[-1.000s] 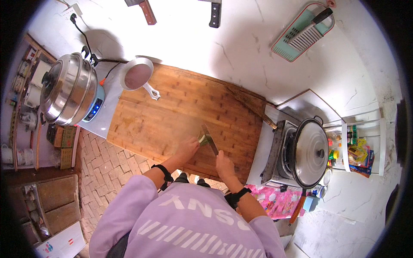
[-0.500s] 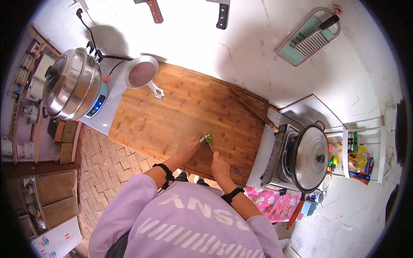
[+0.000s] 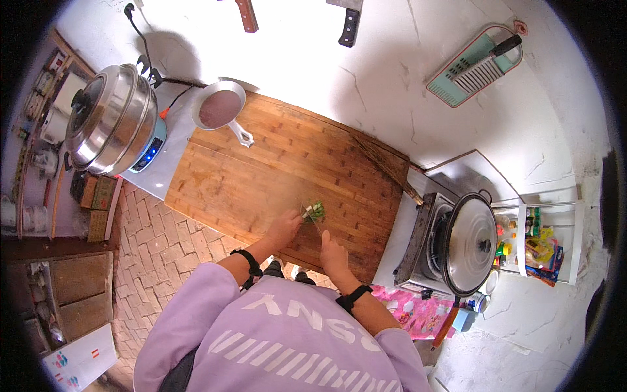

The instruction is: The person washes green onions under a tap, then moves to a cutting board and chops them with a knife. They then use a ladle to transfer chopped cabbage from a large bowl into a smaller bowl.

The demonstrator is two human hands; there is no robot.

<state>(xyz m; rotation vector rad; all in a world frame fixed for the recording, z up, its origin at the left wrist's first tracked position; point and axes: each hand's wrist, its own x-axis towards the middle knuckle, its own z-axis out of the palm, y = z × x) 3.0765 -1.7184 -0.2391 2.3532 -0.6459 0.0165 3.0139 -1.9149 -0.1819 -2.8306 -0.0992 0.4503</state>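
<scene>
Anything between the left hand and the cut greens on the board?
Yes, the knife, held in the right hand: its blade, seen nearly edge-on, runs between the left hand and the cut greens. Nothing else visible.

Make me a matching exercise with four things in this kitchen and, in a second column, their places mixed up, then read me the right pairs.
Things:
1. Knife
2. White dipper
3. Wide lidded pan
4. Stacked steamer

Places:
A. On the stove
B. On the light blue base
C. In the right hand
D. At the far left corner of the chopping board

Right pairs: 1-C, 2-D, 3-A, 4-B.
</scene>
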